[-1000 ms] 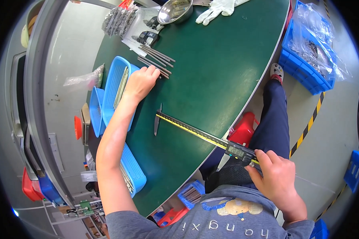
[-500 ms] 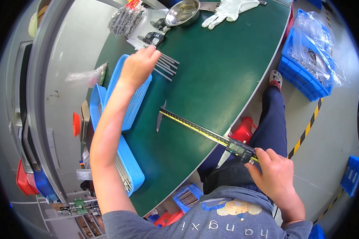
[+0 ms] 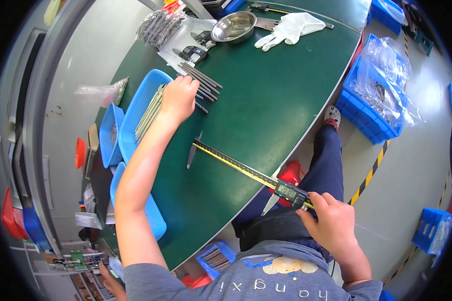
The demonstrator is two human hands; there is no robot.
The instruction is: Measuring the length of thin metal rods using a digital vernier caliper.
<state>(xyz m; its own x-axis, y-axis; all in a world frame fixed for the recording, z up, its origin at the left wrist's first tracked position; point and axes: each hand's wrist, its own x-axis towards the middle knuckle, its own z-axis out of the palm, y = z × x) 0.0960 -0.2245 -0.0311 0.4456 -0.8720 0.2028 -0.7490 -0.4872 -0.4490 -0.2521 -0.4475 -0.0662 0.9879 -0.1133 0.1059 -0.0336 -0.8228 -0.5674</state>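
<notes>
My right hand (image 3: 331,220) grips the display end of a digital caliper (image 3: 233,163), near the table's edge. The caliper's long beam reaches left over the green table, its fixed jaws at the far end and nothing visible between jaws. My left hand (image 3: 180,99) is closed, knuckles up, over the near side of a group of thin metal rods (image 3: 206,78) lying on the table. Rod ends stick out to the right of the hand; whether its fingers pinch one is hidden. Beside it, a blue basket (image 3: 135,103) holds several long, pale rods.
More blue baskets (image 3: 158,220) line the table's left side. At the back are a metal bowl (image 3: 233,26), a white glove (image 3: 294,31), black gauges (image 3: 191,52) and bagged parts (image 3: 158,27). A blue crate (image 3: 371,90) with plastic bags stands right on the floor.
My left hand has moved nearer along the rods, uncovering their far ends and the pale rods in the basket. The right hand still grips the caliper. The whole view has shifted slightly.
</notes>
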